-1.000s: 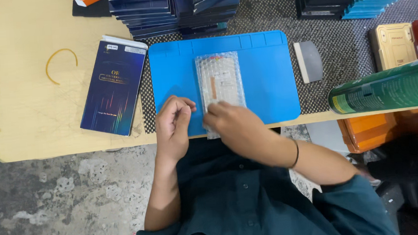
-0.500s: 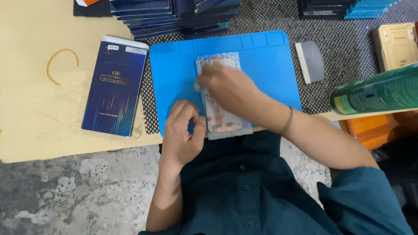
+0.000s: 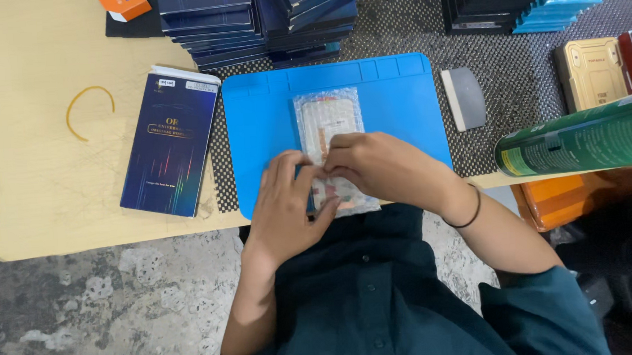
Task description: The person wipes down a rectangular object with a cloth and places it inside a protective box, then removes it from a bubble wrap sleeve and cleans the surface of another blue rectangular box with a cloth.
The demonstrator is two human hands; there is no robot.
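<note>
- The blue work mat (image 3: 270, 122) is lying on the table, bearing a bubble-wrap pouch (image 3: 327, 119).
- The right hand (image 3: 380, 168) is curling its fingers, pinching the pouch's near end.
- The left hand (image 3: 285, 211) is gripping the pouch's lower-left edge, fingers half closed.

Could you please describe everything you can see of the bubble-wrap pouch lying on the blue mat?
The bubble-wrap pouch is a clear, rectangular sleeve of bubbled plastic, lying flat and lengthwise on the blue mat. Something pale with an orange strip shows through it; what it is cannot be told. Its far half is uncovered. Its near end, at the mat's front edge, lies under both hands: the left hand holds the near left part, and the right hand presses across its middle.
</note>
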